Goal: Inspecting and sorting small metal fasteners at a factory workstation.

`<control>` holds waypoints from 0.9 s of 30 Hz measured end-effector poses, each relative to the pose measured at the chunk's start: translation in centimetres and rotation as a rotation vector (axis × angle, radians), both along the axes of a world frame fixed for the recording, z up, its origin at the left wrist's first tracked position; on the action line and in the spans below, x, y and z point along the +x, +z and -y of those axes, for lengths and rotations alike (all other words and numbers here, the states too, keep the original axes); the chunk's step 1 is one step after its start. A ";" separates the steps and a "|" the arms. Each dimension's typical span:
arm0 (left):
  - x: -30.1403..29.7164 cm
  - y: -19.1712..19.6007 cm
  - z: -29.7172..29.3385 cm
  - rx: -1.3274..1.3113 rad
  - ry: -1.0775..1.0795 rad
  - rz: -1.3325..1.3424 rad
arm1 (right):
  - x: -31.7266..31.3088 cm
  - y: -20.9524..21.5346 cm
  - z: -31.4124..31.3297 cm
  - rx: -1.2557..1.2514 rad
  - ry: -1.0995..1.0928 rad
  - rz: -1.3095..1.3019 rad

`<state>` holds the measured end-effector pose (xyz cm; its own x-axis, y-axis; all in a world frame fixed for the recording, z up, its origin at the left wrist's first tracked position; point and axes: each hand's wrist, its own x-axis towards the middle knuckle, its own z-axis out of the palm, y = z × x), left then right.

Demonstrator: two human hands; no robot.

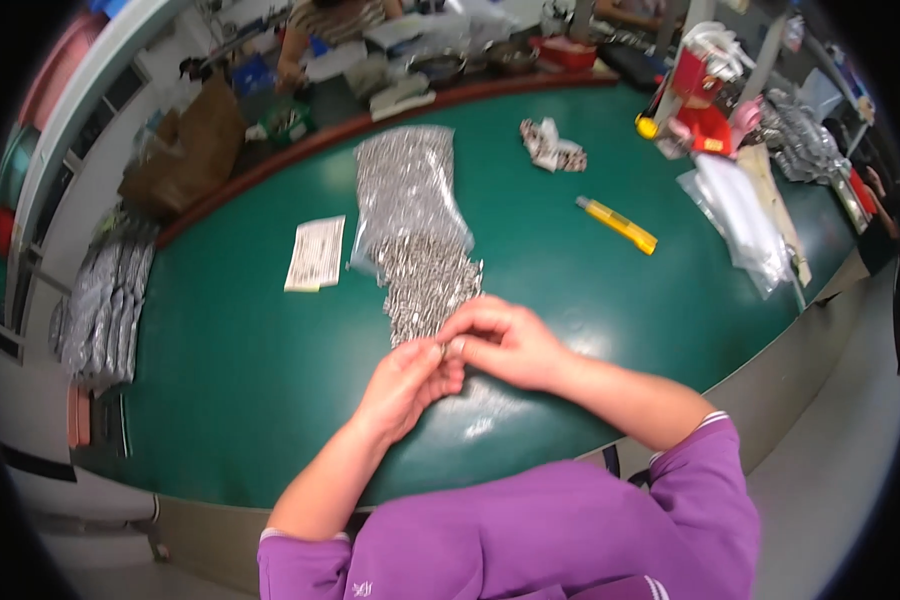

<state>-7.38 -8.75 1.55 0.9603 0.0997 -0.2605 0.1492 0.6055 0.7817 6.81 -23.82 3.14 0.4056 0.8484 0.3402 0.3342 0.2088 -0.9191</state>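
And it's a purple shirt filling six o'clock! Short right sleeve at four, left sleeve at seven, both edged in white trim. Small white emblem between six and seven!

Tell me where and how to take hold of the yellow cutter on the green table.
Grip the yellow cutter by the broad body toward its lower-right end, probably best with the right hand, coming from above on the near right side. It lies flat and slantwise on the green table, its narrower tip pointing away to the upper left.
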 end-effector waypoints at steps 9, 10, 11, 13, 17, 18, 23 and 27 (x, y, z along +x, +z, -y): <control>-0.2 -0.8 -0.1 -0.175 -0.043 0.060 | -0.9 0.8 0.6 -0.033 -0.047 0.050; -0.2 -0.8 -0.1 -0.184 -0.044 0.061 | -0.9 0.6 0.6 -0.035 -0.049 0.039; -0.1 -0.8 -0.1 -0.197 -0.051 0.067 | -0.9 0.7 0.6 -0.039 -0.050 0.055; 0.0 -0.9 -0.3 -0.222 -0.073 0.098 | -0.8 0.7 0.5 -0.058 -0.051 0.080; 0.6 -1.1 -0.2 -0.252 -0.076 0.106 | -0.5 0.4 0.5 -0.046 -0.058 0.167; 0.6 -1.1 -0.1 -0.250 -0.067 0.103 | -0.5 0.4 0.6 -0.048 -0.076 0.158; 0.8 -1.7 -0.1 -0.248 -0.058 0.125 | -1.1 1.3 0.6 -0.093 -0.106 0.059; 1.0 -1.4 0.0 -0.252 -0.061 0.135 | -1.0 0.9 0.6 -0.086 -0.110 0.104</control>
